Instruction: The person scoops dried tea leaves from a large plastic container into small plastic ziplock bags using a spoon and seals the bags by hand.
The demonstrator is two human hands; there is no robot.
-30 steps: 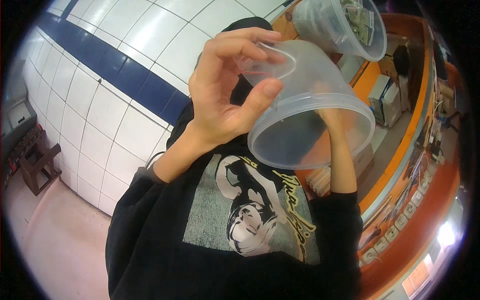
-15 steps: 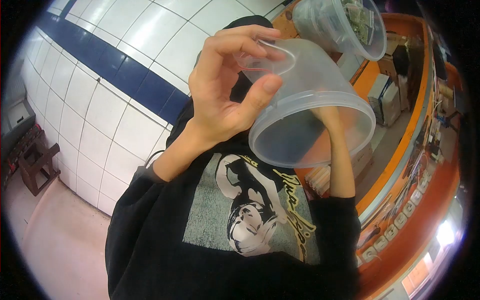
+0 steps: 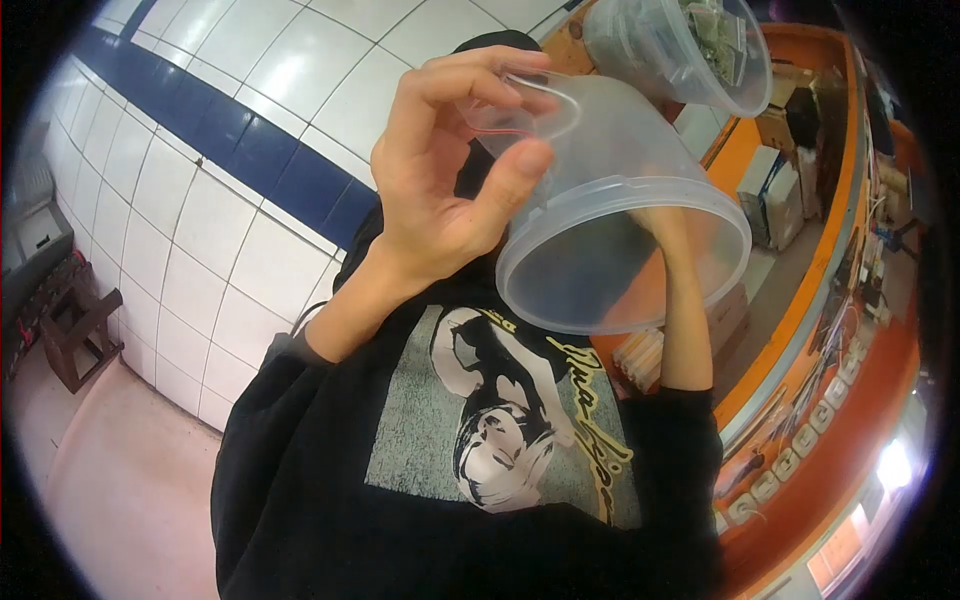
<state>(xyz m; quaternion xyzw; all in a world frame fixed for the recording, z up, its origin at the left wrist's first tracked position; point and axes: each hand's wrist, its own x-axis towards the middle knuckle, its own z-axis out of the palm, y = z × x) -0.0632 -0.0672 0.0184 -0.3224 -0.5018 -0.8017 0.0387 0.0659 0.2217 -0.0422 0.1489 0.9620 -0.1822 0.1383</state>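
Note:
My left hand (image 3: 440,170) is raised, thumb and fingers curled around a clear plastic bag (image 3: 548,122) with a thin red line along it. Right beside the bag is a clear plastic tub (image 3: 630,140), tipped so its round mouth faces down toward me; the inside looks bare. My right hand (image 3: 655,215) shows only hazily at the tub's mouth, its fingers blurred by the plastic. Whether they grip anything is hidden. A second clear tub (image 3: 640,60) behind it contains small clear packets (image 3: 715,45) with green contents.
An orange counter (image 3: 850,130) curves down the right side, with white boxes (image 3: 772,195) and cartons inside. White and blue tiles (image 3: 290,190) cover the surface at upper left. A small dark stool (image 3: 80,340) stands at far left.
My left hand and the bag have shifted very slightly left. The tub and my right arm stay almost where they were.

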